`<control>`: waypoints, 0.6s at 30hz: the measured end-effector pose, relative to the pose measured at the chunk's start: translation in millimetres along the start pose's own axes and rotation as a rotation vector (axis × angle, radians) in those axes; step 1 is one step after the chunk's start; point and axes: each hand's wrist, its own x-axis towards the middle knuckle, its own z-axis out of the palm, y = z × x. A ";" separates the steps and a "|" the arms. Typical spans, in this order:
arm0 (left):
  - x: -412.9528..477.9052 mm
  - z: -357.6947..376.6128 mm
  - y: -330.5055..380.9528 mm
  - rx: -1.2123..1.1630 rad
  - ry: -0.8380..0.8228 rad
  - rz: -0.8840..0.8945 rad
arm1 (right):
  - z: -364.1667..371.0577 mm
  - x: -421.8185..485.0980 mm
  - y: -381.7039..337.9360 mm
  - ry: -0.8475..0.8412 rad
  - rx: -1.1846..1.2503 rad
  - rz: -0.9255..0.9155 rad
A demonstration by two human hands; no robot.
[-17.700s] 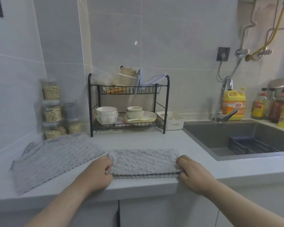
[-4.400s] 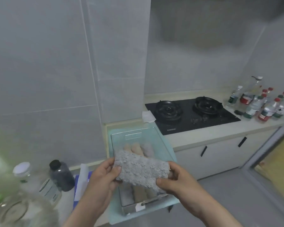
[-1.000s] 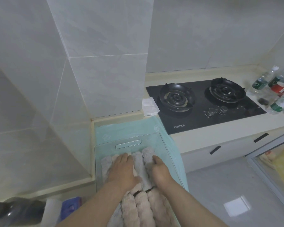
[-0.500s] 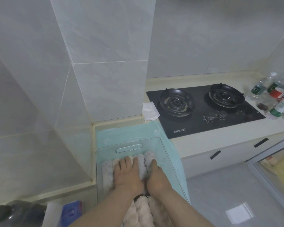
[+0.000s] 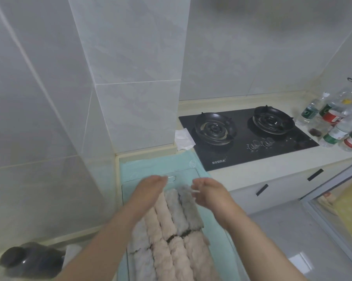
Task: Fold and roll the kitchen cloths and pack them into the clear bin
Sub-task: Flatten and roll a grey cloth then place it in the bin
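- Fingers (image 5: pixel 160 179) of the left hand (image 5: pixel 150 187) are held nearly straight and close together, with nothing gripped. Those of the right hand (image 5: pixel 208 190) are loosely curled and slightly apart, and nothing is seen in them either. Both are blurred.
- Both hands are held just above the far end of the clear bin (image 5: pixel 123 199), apart from each other.
- Trouble is most likely at the grey roll (image 5: pixel 188 207), whose far end lies just beneath the right fingertips. If its fluffy pile were snagged by a rising finger, the roll could be pulled up or partly unwound.
- With no pressure applied, the tightly packed rolls could spring upward, and the neat rows could be loosened.
- A sideways knock could shift the bin on the teal mat (image 5: pixel 154 163), which is judged soft and easily dragged.
- The rolled cloths (image 5: pixel 179 258) are seen inside the bin, laid lengthwise, four across, in two rows whose ends meet at a dark gap.
- Most are pale pinkish beige. Two at the far right are grey, and all look thick and plush.
- The bin is set on the mat on the counter (image 5: pixel 272 167), in the corner by the tiled wall (image 5: pixel 130 98). The stove (image 5: pixel 246 136) is to its right, and white paper (image 5: pixel 182 138) lies between them.
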 end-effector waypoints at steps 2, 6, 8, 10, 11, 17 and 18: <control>-7.6 -18.0 18.7 -0.264 0.045 -0.028 | -3.3 -7.4 -23.4 0.006 0.100 -0.027; -28.5 -34.5 46.0 -0.363 0.101 0.064 | -4.1 -20.7 -54.5 -0.031 0.169 -0.095; -41.8 -38.7 55.6 -0.379 0.132 0.101 | -3.2 -27.9 -64.8 -0.074 0.166 -0.112; -56.4 -40.8 66.4 -0.399 0.164 0.144 | -6.2 -35.0 -74.0 -0.130 0.163 -0.143; -62.7 -41.0 70.7 -0.415 0.185 0.162 | -8.7 -38.4 -78.6 -0.157 0.150 -0.161; -108.5 -28.9 87.0 -0.451 0.412 0.205 | -25.0 -49.5 -95.1 -0.347 0.125 -0.259; -118.3 -23.8 88.1 -0.450 0.453 0.214 | -28.9 -52.7 -96.4 -0.393 0.117 -0.272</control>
